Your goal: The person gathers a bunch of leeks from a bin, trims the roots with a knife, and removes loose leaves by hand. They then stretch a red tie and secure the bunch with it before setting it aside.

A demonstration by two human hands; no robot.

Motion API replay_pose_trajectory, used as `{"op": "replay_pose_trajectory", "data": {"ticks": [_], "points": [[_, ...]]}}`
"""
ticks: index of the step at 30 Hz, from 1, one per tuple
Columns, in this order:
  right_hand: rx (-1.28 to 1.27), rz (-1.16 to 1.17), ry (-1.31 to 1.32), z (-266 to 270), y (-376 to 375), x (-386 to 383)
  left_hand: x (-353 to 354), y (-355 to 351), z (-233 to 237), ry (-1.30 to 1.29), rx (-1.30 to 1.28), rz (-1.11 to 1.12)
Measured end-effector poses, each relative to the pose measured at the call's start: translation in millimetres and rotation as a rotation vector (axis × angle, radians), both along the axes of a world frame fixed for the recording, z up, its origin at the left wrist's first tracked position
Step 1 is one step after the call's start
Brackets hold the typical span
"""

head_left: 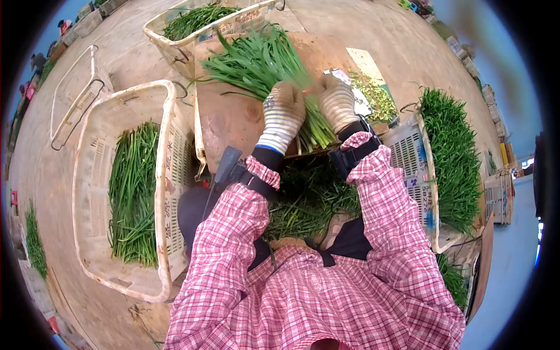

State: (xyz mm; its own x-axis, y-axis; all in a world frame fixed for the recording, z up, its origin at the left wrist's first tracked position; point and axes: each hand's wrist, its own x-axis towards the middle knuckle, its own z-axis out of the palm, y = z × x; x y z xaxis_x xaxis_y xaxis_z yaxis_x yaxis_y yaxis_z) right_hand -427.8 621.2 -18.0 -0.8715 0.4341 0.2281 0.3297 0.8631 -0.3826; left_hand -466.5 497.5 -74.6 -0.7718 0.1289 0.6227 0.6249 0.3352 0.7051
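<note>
A bunch of garlic chives lies across a low wooden board, its leaves fanned toward the far left. The pale stalk ends point back toward me, past the board's near edge. My left hand, in a white and grey knit glove, is closed around the bunch. On its right side, my gloved right hand is curled beside the stalks, its fingertips blurred. A thin red streak shows between the two hands; I cannot make out whether it is a band or tie.
The wooden board carries yellow-green scraps at its right. A white crate with chives stands left, another crate behind the board. Piled greens fill a crate at right. Loose leaves lie below the board.
</note>
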Motion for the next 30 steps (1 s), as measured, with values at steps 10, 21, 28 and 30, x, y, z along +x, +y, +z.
{"op": "replay_pose_trajectory", "data": {"ticks": [10, 21, 28, 30], "points": [[-0.102, 0.106, 0.21, -43.0, 19.0, -6.2, -24.1, -9.3, 29.2, -0.844, 0.365, -0.637], [0.094, 0.248, 0.318, -22.2, 14.6, 9.2, -25.4, -13.4, -1.9, -0.408, 0.069, -0.619], [0.121, 0.118, 0.192, -26.0, -0.2, 3.0, -25.2, -11.0, 8.7, -0.24, -0.159, -0.474], [0.032, 0.032, 0.07, -20.5, -4.1, 14.9, -15.3, -11.4, 8.1, -0.263, -0.219, -0.487]]}}
